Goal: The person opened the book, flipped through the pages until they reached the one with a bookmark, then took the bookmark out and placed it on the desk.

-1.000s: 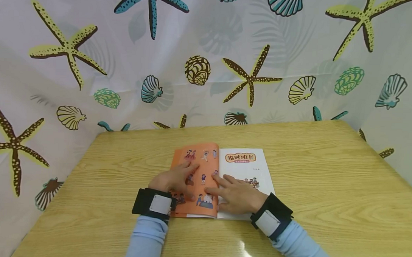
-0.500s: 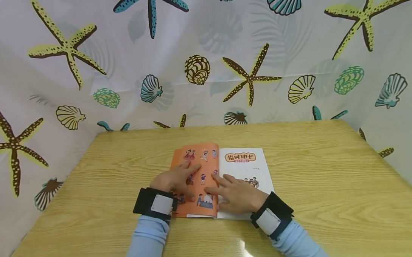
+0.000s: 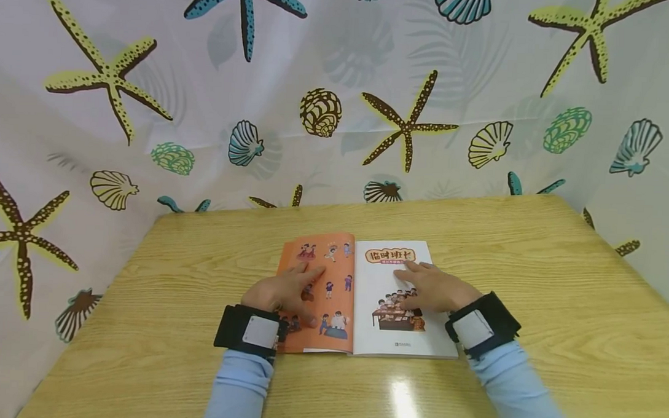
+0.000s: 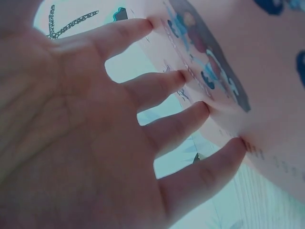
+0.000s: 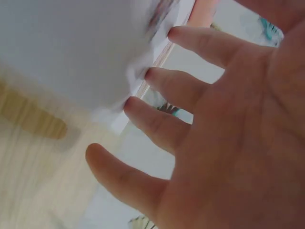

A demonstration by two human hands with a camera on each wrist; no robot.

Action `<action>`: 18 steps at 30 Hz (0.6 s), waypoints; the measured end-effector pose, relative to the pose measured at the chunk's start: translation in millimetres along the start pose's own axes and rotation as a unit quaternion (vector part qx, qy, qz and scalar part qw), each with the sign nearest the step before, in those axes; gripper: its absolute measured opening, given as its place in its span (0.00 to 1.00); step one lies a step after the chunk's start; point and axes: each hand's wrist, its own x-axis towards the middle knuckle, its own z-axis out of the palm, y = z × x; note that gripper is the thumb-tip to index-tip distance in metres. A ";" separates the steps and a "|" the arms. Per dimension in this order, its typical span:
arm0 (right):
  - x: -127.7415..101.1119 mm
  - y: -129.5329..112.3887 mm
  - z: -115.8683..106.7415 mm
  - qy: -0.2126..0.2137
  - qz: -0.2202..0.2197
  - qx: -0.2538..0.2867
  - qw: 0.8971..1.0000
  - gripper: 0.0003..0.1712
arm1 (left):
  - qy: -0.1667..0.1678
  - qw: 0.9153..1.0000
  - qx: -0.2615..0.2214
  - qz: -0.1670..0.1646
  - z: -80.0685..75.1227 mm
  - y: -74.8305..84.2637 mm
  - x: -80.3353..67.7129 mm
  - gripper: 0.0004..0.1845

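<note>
An open book (image 3: 374, 339) lies flat, its left side an orange page (image 3: 338, 258) with small cartoon figures, its right side a white title page (image 3: 367, 284) with a group drawing. My left hand (image 3: 282, 292) rests on the orange page with fingers spread. In the left wrist view, the fingertips of that left hand (image 4: 86, 109) touch the printed surface. Over the right part of the white page is my right hand (image 3: 439, 289), fingers extended. The right wrist view shows several fingertips of the right hand (image 5: 224, 129) at the paper, the little finger apart from it.
The book lies on a wood-grain table (image 3: 200, 253). Behind and beside it hangs a white cloth (image 3: 292, 152) printed with starfish and shells. Each wrist wears a black strap (image 3: 482, 325) with a pale plate.
My right hand has moved right and slightly away from me, off the book's middle onto the right of the white page, uncovering the group drawing. The left hand has stayed nearly still.
</note>
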 end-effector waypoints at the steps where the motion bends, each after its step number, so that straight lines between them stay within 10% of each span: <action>1: 0.1 6.2 -1.0 0.005 0.005 0.002 1.000 0.39 | 0.000 1.000 -0.001 0.000 -0.1 -0.3 0.0 0.56; 18: -6.6 39.4 -8.2 0.023 0.049 0.031 0.998 0.42 | 0.003 1.000 -0.014 -0.001 0.2 -0.5 0.7 0.56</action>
